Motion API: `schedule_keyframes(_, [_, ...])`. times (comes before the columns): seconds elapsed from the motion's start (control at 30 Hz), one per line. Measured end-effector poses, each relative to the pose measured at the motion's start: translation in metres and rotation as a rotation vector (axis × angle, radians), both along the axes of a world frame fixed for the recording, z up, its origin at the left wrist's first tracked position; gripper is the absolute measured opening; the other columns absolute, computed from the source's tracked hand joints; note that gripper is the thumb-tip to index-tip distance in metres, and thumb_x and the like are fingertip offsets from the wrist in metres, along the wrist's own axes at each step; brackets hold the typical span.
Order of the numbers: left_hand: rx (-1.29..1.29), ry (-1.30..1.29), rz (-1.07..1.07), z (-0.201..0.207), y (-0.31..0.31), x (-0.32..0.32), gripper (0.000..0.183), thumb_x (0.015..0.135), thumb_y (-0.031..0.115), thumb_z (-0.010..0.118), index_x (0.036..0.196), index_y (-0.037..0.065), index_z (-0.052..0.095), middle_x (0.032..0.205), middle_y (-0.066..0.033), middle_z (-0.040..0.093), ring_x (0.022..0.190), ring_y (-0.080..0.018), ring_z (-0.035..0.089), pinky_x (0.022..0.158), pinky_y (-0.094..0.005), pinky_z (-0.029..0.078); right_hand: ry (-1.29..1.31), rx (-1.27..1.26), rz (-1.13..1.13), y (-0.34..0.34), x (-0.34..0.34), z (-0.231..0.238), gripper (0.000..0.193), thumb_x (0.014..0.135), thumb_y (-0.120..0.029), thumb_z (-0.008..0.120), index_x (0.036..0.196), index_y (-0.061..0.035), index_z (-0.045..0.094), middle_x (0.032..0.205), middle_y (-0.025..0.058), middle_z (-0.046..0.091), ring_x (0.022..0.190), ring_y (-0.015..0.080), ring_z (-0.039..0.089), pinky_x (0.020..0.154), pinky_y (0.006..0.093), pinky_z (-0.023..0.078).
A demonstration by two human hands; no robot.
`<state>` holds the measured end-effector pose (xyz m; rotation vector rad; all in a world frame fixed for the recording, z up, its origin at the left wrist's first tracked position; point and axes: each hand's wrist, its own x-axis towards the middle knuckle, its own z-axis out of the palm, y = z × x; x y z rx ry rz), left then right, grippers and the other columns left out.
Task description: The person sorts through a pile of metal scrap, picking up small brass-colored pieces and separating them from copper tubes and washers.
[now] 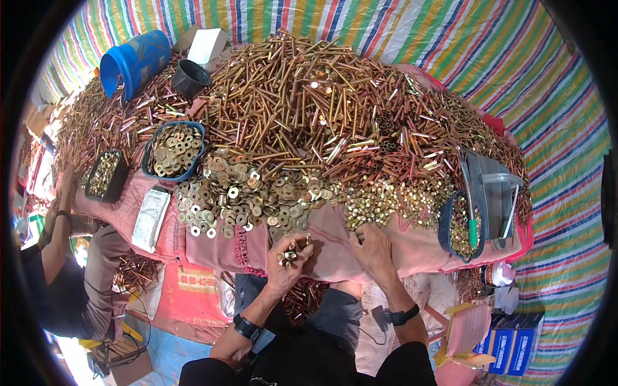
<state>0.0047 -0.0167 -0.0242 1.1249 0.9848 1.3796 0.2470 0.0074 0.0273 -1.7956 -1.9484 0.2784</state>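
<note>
My left hand (288, 267) is closed round a small bundle of brass-coloured bolts (293, 252), their ends poking out above the fingers. To its right, my right hand (373, 249) rests at the near edge of a heap of small gold nuts (389, 201). Its fingertips are pressed together, and anything between them is too small or hidden to make out. Beyond my left hand lies a spread of flat round washers (248, 193). A large mound of long bronze-coloured bolts and sleeves (290, 96) rises behind both heaps.
Pink cloth (418, 248) covers the near edge. A blue tub of washers (175, 151), a dark tray of nuts (106, 175) and a nut-filled tub with a green marker (473, 233) stand around. A blue bucket (132, 64) lies tipped. Another person's arm (62, 212) reaches in at left.
</note>
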Motion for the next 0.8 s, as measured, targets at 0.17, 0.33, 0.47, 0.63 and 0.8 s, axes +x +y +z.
schedule_keyframes(0.17, [-0.035, 0.017, -0.005, 0.001, 0.0, -0.001, 0.025, 0.096, 0.004, 0.079, 0.119, -0.001, 0.07, 0.105, -0.0069, 0.07, 0.091, -0.0125, 0.067, 0.081, -0.027, 0.055, 0.614, -0.23, -0.074, -0.004, -0.009, 0.004, 0.03, 0.1, -0.021, 0.071, 0.12, 0.0023, 0.069, 0.091, 0.0123, 0.073, 0.077, 0.0185, 0.071, 0.065, 0.0347, 0.055])
schedule_keyframes(0.33, [-0.044, 0.072, -0.007, 0.002, 0.0, -0.002, 0.023, 0.097, 0.005, 0.077, 0.119, -0.001, 0.07, 0.102, -0.0074, 0.069, 0.088, -0.0147, 0.068, 0.079, -0.0288, 0.055, 1.087, -0.414, 0.157, -0.004, -0.035, 0.02, 0.044, 0.108, -0.027, 0.067, 0.14, 0.004, 0.063, 0.097, 0.0075, 0.075, 0.084, 0.0135, 0.071, 0.067, 0.027, 0.056])
schedule_keyframes(0.47, [-0.027, 0.062, -0.052, 0.004, -0.001, -0.005, 0.02, 0.099, 0.004, 0.069, 0.119, -0.001, 0.069, 0.101, -0.0072, 0.069, 0.089, -0.0152, 0.067, 0.08, -0.0299, 0.055, 1.04, -0.333, 0.25, -0.004, -0.06, 0.032, 0.034, 0.109, -0.017, 0.063, 0.134, 0.0058, 0.065, 0.098, 0.0083, 0.076, 0.078, 0.0098, 0.068, 0.071, 0.025, 0.055])
schedule_keyframes(0.63, [0.017, 0.131, -0.116, 0.009, 0.002, -0.012, 0.021, 0.097, 0.001, 0.063, 0.117, -0.001, 0.068, 0.099, -0.0075, 0.068, 0.089, -0.0155, 0.066, 0.08, -0.0307, 0.055, 0.745, -0.145, 0.296, -0.001, -0.077, 0.038, 0.024, 0.103, -0.009, 0.067, 0.124, 0.0023, 0.07, 0.101, 0.01, 0.073, 0.086, 0.0165, 0.071, 0.076, 0.0325, 0.056])
schedule_keyframes(0.8, [-0.054, 0.117, -0.152, 0.014, 0.0, -0.015, 0.02, 0.094, 0.0, 0.064, 0.114, -0.001, 0.068, 0.095, -0.0072, 0.065, 0.088, -0.0171, 0.066, 0.078, -0.0313, 0.055, 0.447, 0.083, 0.397, 0.0, -0.08, 0.04, 0.026, 0.094, -0.002, 0.073, 0.12, 0.0009, 0.073, 0.107, 0.011, 0.072, 0.094, 0.0215, 0.071, 0.08, 0.0321, 0.056])
